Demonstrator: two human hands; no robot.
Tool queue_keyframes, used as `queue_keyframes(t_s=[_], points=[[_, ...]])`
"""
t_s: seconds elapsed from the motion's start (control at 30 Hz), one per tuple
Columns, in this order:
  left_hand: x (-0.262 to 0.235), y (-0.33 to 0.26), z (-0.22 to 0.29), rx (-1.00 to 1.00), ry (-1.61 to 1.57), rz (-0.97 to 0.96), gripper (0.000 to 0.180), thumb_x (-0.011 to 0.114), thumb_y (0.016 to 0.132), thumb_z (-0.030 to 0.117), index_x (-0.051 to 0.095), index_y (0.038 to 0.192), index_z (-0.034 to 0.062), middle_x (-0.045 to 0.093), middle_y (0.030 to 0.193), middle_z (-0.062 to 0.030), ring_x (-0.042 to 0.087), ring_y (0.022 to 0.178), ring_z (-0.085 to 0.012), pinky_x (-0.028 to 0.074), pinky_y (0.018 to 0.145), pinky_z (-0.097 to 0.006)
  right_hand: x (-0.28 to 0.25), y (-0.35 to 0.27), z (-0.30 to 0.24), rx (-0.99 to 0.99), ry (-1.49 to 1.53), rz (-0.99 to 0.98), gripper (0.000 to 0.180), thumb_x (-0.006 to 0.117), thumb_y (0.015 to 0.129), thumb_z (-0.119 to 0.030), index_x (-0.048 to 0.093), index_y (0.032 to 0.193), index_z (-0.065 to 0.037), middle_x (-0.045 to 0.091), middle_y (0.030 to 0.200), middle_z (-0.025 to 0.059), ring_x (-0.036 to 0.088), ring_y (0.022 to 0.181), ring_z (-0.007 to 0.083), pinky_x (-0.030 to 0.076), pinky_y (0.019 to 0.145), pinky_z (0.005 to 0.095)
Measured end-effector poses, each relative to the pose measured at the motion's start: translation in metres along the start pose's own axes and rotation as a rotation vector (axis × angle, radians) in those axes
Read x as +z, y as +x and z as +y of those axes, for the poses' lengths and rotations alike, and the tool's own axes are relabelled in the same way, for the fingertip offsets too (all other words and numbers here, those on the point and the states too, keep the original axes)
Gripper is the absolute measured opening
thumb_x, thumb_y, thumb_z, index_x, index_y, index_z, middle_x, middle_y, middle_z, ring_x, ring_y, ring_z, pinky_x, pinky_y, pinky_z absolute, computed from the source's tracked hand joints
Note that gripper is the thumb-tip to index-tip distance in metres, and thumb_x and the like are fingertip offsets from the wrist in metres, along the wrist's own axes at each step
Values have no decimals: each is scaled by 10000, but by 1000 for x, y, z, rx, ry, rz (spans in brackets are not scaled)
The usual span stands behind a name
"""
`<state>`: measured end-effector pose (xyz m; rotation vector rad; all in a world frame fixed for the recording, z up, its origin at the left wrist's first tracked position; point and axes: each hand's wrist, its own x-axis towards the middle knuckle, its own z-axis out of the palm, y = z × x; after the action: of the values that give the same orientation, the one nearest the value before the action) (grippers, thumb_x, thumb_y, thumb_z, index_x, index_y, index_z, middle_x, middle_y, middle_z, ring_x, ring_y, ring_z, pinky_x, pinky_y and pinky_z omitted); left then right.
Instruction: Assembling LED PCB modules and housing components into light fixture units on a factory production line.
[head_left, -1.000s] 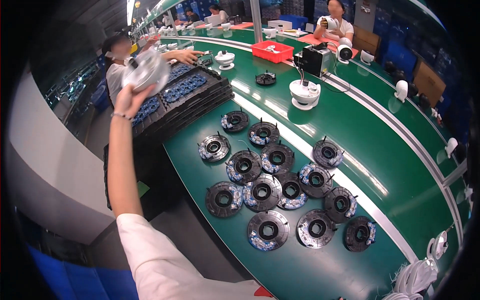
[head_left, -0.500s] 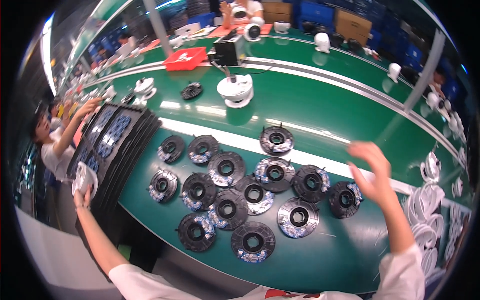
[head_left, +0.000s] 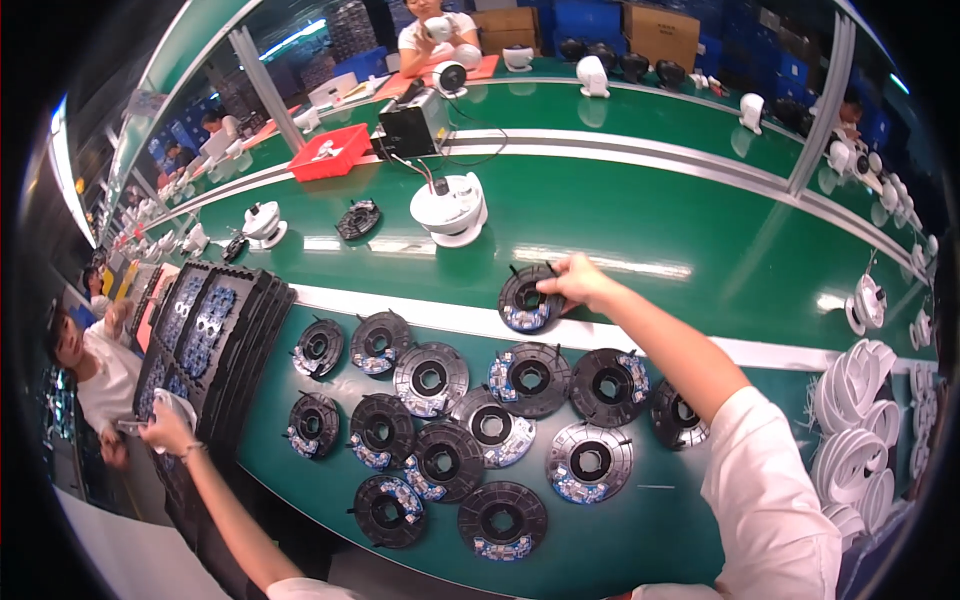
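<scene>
My right hand [head_left: 580, 282] pinches the rim of a black round disc [head_left: 515, 290] with a blue circuit board, at the white strip along the table. The disc looks tilted, and I cannot tell whether it touches the surface. Far to the left, my left hand [head_left: 168, 432] holds a white plastic housing [head_left: 180, 406] beside the stacked black trays [head_left: 262, 325]. Between my arms, several similar black discs with circuit boards lie close together on the green table, among them a front disc [head_left: 502, 520] and a paler disc [head_left: 590, 463].
White rings [head_left: 850, 450] are piled at the right. Beyond the strip, a white dome unit [head_left: 448, 205] is wired to a black box [head_left: 412, 128], near a red bin [head_left: 330, 155]. A co-worker [head_left: 105, 370] is close to my left hand; another person [head_left: 440, 40] sits across the belt.
My right hand has moved left and forward from above the right side and taken hold of the farthest disc. My left hand still holds the white housing. The whole view has shifted.
</scene>
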<state>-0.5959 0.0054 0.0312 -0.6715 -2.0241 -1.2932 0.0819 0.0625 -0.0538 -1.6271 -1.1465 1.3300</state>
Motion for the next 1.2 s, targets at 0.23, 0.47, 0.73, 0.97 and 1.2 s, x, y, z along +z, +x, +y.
queue_keyframes(t_s=[0.23,0.47,0.73,0.97,1.2], points=[[6,-261,324,-197,-734,-1737,492,485,817,349,380,1168,21,516,1091,-156,585,827,-222,483,636,-333,-91,1,-10,-77,171,341,186,648,718,-126,557,802,13,599,732,95,598,608,180,513,463,300],[125,-406,384,-1114,-1295,-1655,502,434,834,418,406,1141,22,527,974,-195,597,732,-291,545,570,-351,-112,-6,36,19,295,339,209,601,751,-81,547,927,17,585,814,108,604,643,199,537,512,316],[59,-368,399,-1191,-1549,-1488,425,357,763,-58,302,1178,17,404,1135,-207,510,951,-353,494,745,-468,-160,-43,57,-8,291,250,217,517,821,-131,516,999,-8,584,856,79,590,735,167,507,590,283],[-25,-107,225,-911,-1591,-1094,332,335,851,49,311,1149,-97,412,1121,-257,476,1007,-351,419,887,-427,-175,-34,74,-75,278,261,177,548,810,-181,521,944,-68,569,812,15,557,681,119,481,551,227],[-18,41,-1,-1005,-1226,-667,307,330,791,-54,375,1088,-116,453,1095,-238,481,994,-358,461,855,-403,-190,-43,82,-30,279,359,167,521,825,-150,535,945,-34,576,780,25,569,624,104,483,502,216]])
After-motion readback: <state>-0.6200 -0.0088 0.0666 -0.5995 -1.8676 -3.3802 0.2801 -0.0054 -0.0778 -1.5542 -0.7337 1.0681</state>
